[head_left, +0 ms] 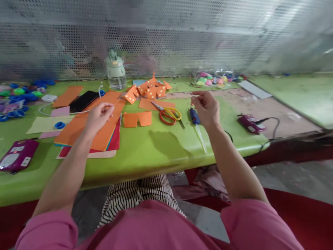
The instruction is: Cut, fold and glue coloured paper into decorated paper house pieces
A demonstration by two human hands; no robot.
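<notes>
My left hand (100, 114) hovers over a stack of orange paper (85, 128), thumb and fingers curled together; whatever may be between them is too small to make out. On the right, my right hand (207, 106) is raised over the table with its fingers drawn into a pinch, and I cannot make out anything in it. Just left of that hand lies a blue glue gun (194, 116) with a clear glue stick (201, 138) in its back. Scissors (169, 114) with red and yellow handles rest mid-table. Beside them stands a folded orange paper piece with a notch (137, 119).
Dotted orange paper pieces (152, 88) lie farther back near a water bottle (116, 71). A black phone (84, 100) and blue ring (59, 125) are at left. Purple devices (19, 155) sit on both sides. A perforated metal panel (166, 41) borders the green table (145, 156).
</notes>
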